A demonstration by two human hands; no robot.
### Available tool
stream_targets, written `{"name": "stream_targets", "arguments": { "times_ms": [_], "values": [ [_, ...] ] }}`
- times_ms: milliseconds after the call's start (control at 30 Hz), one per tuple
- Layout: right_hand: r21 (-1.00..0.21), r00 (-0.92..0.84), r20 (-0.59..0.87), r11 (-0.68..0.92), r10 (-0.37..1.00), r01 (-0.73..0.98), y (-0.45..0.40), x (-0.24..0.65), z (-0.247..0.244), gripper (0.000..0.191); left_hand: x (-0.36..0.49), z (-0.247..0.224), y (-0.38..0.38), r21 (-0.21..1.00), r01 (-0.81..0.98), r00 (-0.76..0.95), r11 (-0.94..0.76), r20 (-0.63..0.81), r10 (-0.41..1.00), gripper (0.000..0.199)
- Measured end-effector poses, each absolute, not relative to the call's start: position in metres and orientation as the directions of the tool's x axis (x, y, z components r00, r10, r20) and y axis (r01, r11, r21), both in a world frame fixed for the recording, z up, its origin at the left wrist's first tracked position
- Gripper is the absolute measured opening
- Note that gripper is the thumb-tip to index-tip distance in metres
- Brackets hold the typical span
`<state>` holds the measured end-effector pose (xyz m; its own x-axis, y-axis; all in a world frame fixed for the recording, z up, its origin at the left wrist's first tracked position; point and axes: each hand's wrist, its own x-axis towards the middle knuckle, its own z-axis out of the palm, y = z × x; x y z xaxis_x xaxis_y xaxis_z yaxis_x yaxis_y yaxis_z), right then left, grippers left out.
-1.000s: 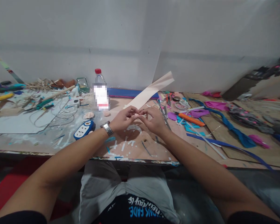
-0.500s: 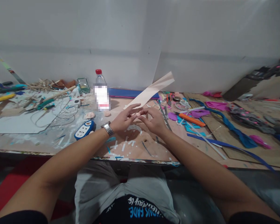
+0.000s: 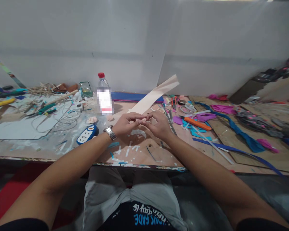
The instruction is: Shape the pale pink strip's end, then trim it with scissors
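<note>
A small crumpled piece of peach paper (image 3: 144, 119) is pinched between the fingertips of both hands, over the middle of the table. My left hand (image 3: 127, 124), with a metal watch (image 3: 109, 132) at its wrist, grips it from the left side. From the right, my right hand (image 3: 159, 124) closes thumb and fingers on the same piece. The fingers hide most of it. Behind the hands lies a long peach paper strip (image 3: 156, 93), slanting up to the right. Two similar crumpled peach pieces, one a lump (image 3: 91, 120), rest left of my left hand.
A red-capped bottle (image 3: 104, 96) stands behind on the left. A blue-and-white power strip (image 3: 87, 134) lies near my left wrist. Pliers (image 3: 46, 109) and sticks are farther left. An orange utility knife (image 3: 197, 123), paper scraps and a blue ribbon (image 3: 238, 155) lie to the right.
The fingers of my left hand have bent in closer around the peach piece, and the hands are nearer together. Things on the table stay where they were.
</note>
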<state>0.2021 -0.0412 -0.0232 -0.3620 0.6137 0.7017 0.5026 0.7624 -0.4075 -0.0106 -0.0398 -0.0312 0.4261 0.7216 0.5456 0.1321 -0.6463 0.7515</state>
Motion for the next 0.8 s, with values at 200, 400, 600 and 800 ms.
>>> {"name": "stream_targets", "arguments": {
  "times_ms": [200, 400, 600, 800],
  "values": [
    [-0.405, -0.381, 0.695, 0.770, 0.610, 0.493, -0.0408, 0.2023, -0.0235, 0.034, -0.0074, -0.0301, -0.0429, 0.849, 0.125, 0.416, -0.514, 0.425, 0.804, 0.037],
    [-0.380, -0.393, 0.700, 0.777, 0.596, 0.501, -0.0427, 0.2014, -0.0198, 0.028, -0.0040, -0.0288, -0.0433, 0.862, 0.123, 0.353, -0.491, 0.424, 0.834, 0.036],
    [-0.348, -0.432, 0.710, 0.811, 0.555, 0.469, -0.0424, 0.2011, -0.0162, 0.017, -0.0053, -0.0250, -0.0441, 0.829, 0.196, 0.330, -0.523, 0.447, 0.831, 0.032],
    [-0.371, -0.440, 0.696, 0.809, 0.568, 0.457, -0.0417, 0.2016, -0.0172, 0.015, -0.0056, -0.0267, -0.0422, 0.830, 0.197, 0.323, -0.522, 0.448, 0.834, 0.030]
  ]
}}
